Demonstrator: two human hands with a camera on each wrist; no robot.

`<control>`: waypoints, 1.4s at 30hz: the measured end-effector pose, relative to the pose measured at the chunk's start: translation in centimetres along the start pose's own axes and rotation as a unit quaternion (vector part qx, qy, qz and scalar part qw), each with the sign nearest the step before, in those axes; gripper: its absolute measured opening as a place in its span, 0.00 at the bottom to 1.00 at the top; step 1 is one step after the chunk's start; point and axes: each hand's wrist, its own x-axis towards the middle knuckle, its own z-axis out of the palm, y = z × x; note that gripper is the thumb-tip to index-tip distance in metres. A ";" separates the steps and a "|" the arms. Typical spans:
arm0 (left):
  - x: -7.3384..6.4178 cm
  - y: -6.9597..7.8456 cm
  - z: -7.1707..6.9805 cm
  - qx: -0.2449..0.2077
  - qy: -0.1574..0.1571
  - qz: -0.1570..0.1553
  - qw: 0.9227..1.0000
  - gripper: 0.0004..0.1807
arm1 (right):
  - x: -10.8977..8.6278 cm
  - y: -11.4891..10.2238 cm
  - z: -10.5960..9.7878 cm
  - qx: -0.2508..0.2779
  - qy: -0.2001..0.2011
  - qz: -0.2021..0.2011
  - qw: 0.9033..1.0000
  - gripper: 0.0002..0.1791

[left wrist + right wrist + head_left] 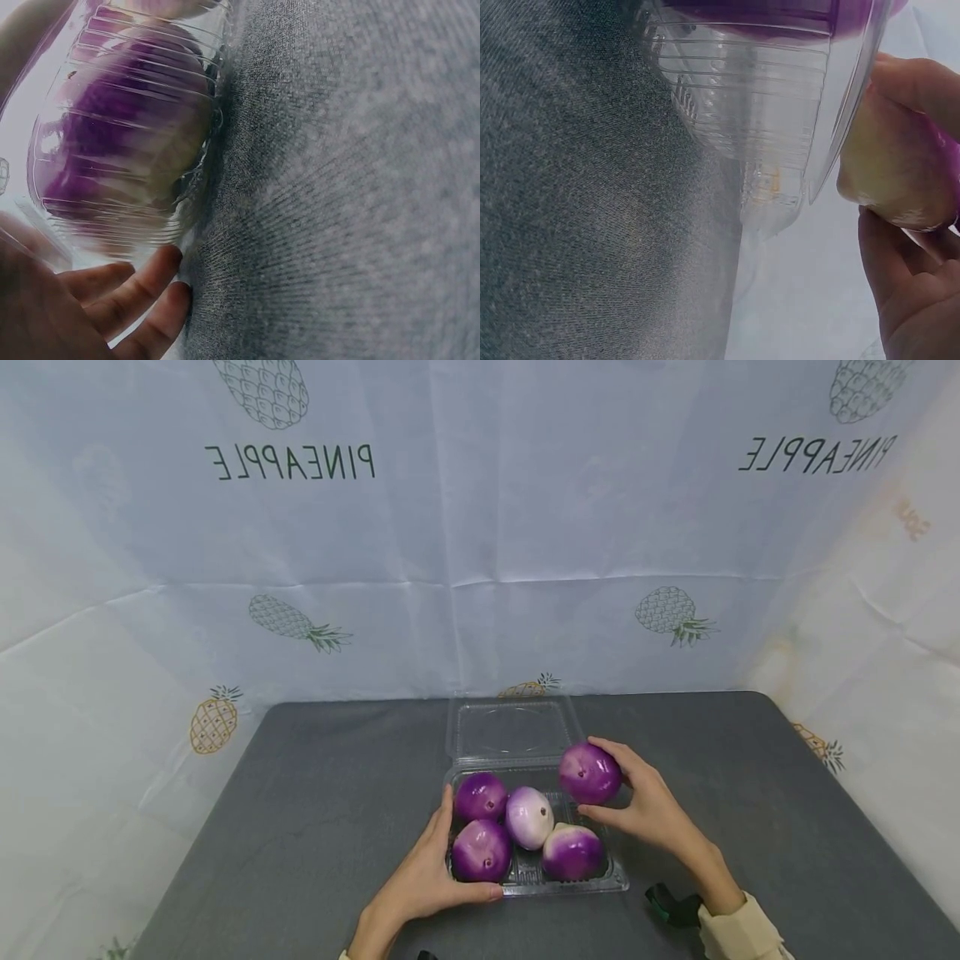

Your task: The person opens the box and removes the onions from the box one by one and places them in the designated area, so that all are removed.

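Note:
Over the back right of a clear plastic clamshell box (525, 889), my right hand (648, 802) holds a glossy purple onion (590, 773) between thumb and fingers. In the right wrist view, that onion's pale, yellowish underside (889, 161) shows beside the box rim. My left hand (431, 868) holds the box at its front left corner, thumb along the front rim and fingers up the left side. Inside sit several more onions: two purple ones (482, 850) at the left, a paler one (529, 817) in the middle and a purple-and-white one (573, 852) at front right.
The box's clear lid (513, 728) is folded back, flat towards the rear. A dark grey cloth (337, 793) covers the table. Behind it hangs a pale curtain (525, 527) with pineapple prints. Beside the right wrist is a black strap-like item (671, 906).

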 end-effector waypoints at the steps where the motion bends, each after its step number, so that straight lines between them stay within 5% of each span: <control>1: 0.0 0.0 0.0 0.000 0.000 0.000 1.000 0.81 | 0.0 0.0 0.0 -0.003 0.002 0.001 1.000 0.50; 22: 0.1 -0.1 -0.1 -0.005 -0.001 0.000 1.000 0.81 | -0.7 1.0 -0.7 -0.030 0.083 0.055 0.995 0.50; 29: 0.2 -0.1 -0.2 -0.009 -0.010 -0.004 1.000 0.82 | -1.1 1.8 -1.2 -0.069 0.096 0.057 0.991 0.50; 42: 0.2 -0.1 -0.1 -0.007 -0.005 -0.001 1.000 0.81 | -1.8 3.6 -2.0 -0.063 0.083 0.093 0.990 0.48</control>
